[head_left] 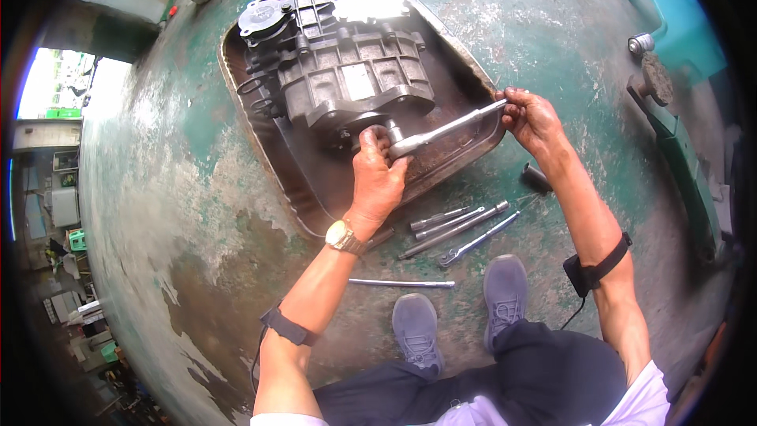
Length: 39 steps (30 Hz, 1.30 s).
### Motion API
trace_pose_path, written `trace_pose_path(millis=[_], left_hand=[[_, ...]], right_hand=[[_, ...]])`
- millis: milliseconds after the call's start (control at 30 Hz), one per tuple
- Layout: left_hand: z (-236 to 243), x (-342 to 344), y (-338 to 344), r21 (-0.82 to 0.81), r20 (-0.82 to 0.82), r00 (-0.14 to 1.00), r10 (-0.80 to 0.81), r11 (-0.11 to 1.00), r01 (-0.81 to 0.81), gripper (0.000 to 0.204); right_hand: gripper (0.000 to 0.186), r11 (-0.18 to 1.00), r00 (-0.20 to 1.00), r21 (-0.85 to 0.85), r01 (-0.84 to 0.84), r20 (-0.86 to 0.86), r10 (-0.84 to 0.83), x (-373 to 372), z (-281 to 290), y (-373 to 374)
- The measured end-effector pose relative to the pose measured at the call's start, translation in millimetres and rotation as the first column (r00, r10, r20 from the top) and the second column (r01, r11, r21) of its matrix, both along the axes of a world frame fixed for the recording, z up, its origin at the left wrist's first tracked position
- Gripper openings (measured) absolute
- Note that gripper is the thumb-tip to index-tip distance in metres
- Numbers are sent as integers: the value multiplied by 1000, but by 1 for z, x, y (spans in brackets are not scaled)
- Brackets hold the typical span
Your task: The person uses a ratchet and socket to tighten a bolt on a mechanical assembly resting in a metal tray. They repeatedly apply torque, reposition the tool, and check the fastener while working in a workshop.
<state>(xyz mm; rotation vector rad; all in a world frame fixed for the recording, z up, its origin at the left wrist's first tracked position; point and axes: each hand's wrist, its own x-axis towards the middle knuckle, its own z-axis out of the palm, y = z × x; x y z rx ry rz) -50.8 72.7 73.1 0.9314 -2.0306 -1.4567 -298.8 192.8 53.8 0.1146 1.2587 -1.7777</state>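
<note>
A grey cast-metal gearbox with a ribbed housing lies in a worn, rusty metal tray. At its near end a ratchet wrench with a socket on its head meets the housing; whether the socket sits on a bolt is hidden. My left hand is closed round the head and socket, its fingers partly behind them. Farther right, my right hand pinches the end of the wrench's handle, over the tray's right rim.
Several bars and a second ratchet lie on the floor before the tray, with a long thin bar nearer my shoes. A large dark socket lies under my right forearm. To the right are a green jack and a turquoise stool.
</note>
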Motion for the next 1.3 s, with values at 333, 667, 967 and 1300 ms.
trace_pose_path(millis=[333, 667, 967, 1300], left_hand=[[-5, -1, -6, 108, 34, 999, -31, 994, 27, 40], [-3, 0, -2, 72, -14, 1000, 3, 997, -2, 49], [-7, 1, -3, -121, -15, 1000, -19, 992, 17, 41], [-3, 9, 4, -32, 119, 986, -115, 992, 119, 33]], right_hand=[[9, 871, 302, -31, -490, -944, 137, 87, 133, -51], [18, 973, 881, 121, -198, -413, 230, 16, 48, -12], [22, 995, 999, -97, -10, 30, 13, 16, -1, 11], [18, 967, 987, -253, 34, 159, 7, 27, 1, 32]])
